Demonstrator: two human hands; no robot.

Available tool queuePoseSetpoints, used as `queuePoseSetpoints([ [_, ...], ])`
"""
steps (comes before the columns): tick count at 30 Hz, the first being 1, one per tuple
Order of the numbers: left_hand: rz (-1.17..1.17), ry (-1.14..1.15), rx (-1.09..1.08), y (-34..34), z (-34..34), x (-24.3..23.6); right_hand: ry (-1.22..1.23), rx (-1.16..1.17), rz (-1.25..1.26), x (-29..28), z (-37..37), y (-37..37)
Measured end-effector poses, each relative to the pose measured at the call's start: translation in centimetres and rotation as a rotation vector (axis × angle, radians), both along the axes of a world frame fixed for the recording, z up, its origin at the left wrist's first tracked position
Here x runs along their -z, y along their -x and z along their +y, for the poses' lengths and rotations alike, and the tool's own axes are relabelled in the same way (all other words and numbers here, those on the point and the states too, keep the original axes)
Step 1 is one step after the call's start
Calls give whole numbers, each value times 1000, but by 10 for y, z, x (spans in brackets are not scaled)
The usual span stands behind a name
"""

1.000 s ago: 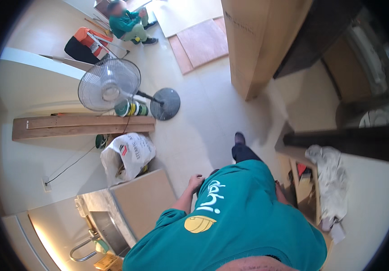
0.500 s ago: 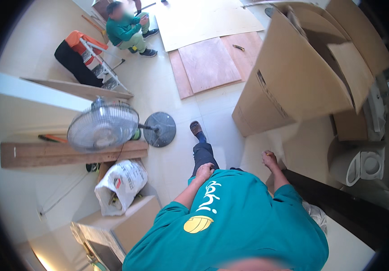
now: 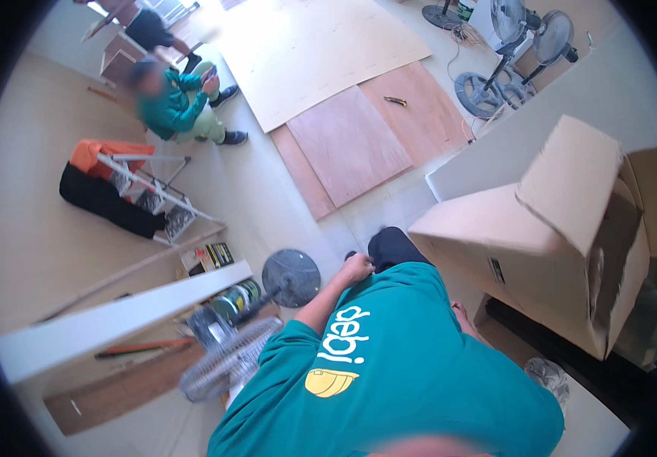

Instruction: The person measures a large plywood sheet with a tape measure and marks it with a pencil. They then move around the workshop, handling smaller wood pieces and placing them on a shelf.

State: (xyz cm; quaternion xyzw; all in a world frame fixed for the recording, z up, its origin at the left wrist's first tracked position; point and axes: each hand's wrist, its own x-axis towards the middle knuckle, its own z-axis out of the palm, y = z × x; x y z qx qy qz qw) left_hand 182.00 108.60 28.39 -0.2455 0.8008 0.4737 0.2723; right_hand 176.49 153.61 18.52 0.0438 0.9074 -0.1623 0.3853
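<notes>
My left hand (image 3: 357, 268) hangs beside my dark trousers (image 3: 397, 244) with its fingers curled in; whatever it may hold is hidden. Close to my right side, only a small part of my right hand (image 3: 461, 312) shows past my green shirt, and its fingers cannot be made out. The large open cardboard box (image 3: 496, 236) stands ahead to the right, apart from that hand. On the left, the round black base (image 3: 290, 278) of a standing fan (image 3: 229, 354) is the thing nearest my left hand.
Ahead lie plywood sheets (image 3: 351, 145), a pale board (image 3: 321, 57) and a utility knife (image 3: 395, 100). A person (image 3: 180, 103) squats near a stepladder (image 3: 149, 190); another person (image 3: 149, 30) is behind. More fans (image 3: 488, 91) stand far right. A white plank (image 3: 123, 320) lies left.
My view has shifted forward and turned right. The fan and cardboard box now sit closer to me. My right hand has gone mostly behind my shirt; my left stays curled at my side.
</notes>
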Motion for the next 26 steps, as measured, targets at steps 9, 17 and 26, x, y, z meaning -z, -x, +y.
queuePoseSetpoints([
  [9,724,-85,-352,329,-200,-148,-48,363,-72,20,-154,94],
  [17,-17,347,272,333,-364,-2,-12,525,-59,-34,-286,246],
  [26,-333,-211,-955,237,-403,45,159,638,142,-36,-424,433],
])
